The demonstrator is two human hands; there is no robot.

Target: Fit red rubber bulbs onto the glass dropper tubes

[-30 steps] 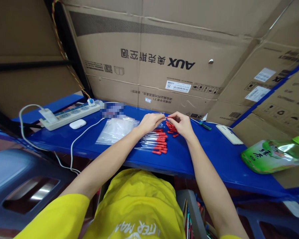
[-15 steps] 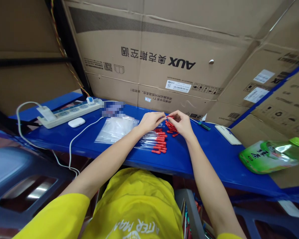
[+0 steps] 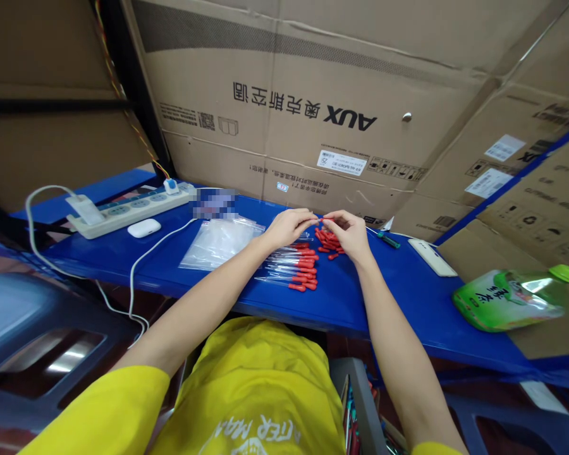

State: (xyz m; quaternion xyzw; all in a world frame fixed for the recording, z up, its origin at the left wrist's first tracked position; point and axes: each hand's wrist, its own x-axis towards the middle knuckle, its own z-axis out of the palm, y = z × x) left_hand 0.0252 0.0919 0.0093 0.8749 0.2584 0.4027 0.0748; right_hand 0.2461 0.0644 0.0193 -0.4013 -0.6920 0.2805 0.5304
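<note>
My left hand (image 3: 288,227) and my right hand (image 3: 349,232) meet over the far middle of the blue table, fingertips almost touching. Between the fingers of my right hand is a small red rubber dropper bulb (image 3: 326,219). My left hand is closed in a pinch beside that bulb; its fingers hide what they hold. Below my left wrist lies a row of clear droppers (image 3: 294,266) with red bulbs pointing right. A heap of loose red bulbs (image 3: 328,239) sits under my right hand. Several thin clear tubes (image 3: 305,237) show just below my left hand.
Clear plastic bags (image 3: 220,243) lie left of the droppers. Further left are a power strip (image 3: 137,205), a white case (image 3: 144,228) and white cables. At right are a green-handled screwdriver (image 3: 389,240), a pale phone-like object (image 3: 431,257) and a green bottle (image 3: 507,300). Cardboard (image 3: 284,76) walls the back.
Both hands stay in nearly the same place, with small finger movements around the red bulb. The whole view has shifted slightly.
</note>
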